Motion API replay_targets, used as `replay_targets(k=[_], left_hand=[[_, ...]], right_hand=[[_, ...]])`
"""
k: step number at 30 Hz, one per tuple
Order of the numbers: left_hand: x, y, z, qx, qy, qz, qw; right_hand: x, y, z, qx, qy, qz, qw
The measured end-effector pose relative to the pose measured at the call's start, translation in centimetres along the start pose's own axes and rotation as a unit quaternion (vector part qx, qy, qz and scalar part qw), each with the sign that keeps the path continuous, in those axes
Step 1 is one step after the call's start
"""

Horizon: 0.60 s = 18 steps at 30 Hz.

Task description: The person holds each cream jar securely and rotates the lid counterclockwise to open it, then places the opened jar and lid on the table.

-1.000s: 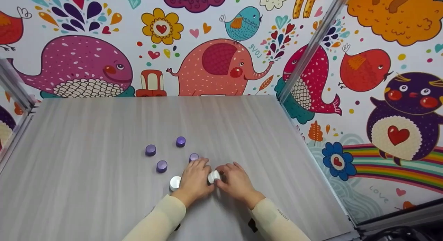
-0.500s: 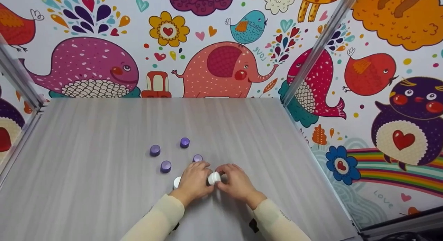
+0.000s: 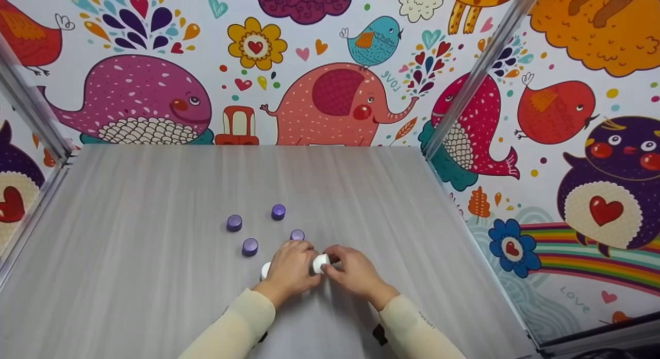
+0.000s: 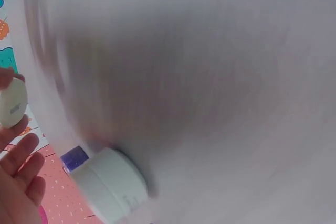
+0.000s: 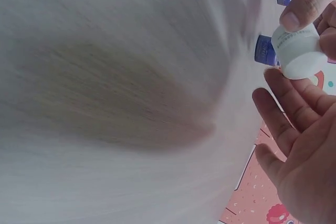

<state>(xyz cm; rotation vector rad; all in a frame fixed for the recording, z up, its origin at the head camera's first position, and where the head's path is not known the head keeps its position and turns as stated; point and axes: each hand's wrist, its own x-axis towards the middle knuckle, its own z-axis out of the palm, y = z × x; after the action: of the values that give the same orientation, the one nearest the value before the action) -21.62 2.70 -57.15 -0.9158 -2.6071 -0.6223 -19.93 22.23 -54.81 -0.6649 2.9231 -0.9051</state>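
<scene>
In the head view a small white screw-lid jar [image 3: 320, 263] is held between both hands, its flat end turned sideways. My right hand [image 3: 356, 274] grips it from the right, thumb and forefinger at its edges. From the other side my left hand [image 3: 291, 266] holds it, with the back of that hand hiding its fingertips. The right wrist view shows print round the jar's side [image 5: 300, 51] and a thumb [image 5: 299, 14] pressed on it. A second white jar [image 4: 110, 184] stands on the table beside my left hand, mostly hidden by that hand in the head view.
Several short purple cylinders stand on the grey tabletop [image 3: 154, 235]: one front left [image 3: 250, 247], one at left [image 3: 234, 223], one farther back [image 3: 278, 212]. Another purple cylinder [image 3: 297, 235] peeks out beyond the left hand. Patterned walls [image 3: 330, 101] enclose the back and sides.
The head view has shifted, so the scene sits slightly further right. The held jar has turned a little and my right fingers have moved on it. The things on the table have stayed put.
</scene>
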Motion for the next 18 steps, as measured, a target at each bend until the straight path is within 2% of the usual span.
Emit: replay_targets(k=[11, 18], left_hand=[[-0.18, -0.33, -0.12, 0.012, 0.012, 0.024, 0.9996], [-0.3, -0.51, -0.35, 0.013, 0.013, 0.027, 0.9995]], right_hand=[[0.25, -0.14, 0.08, 0.028, -0.017, 0.012, 0.9994], [0.52, -0.27, 0.24, 0.034, -0.017, -0.016, 0.9991]])
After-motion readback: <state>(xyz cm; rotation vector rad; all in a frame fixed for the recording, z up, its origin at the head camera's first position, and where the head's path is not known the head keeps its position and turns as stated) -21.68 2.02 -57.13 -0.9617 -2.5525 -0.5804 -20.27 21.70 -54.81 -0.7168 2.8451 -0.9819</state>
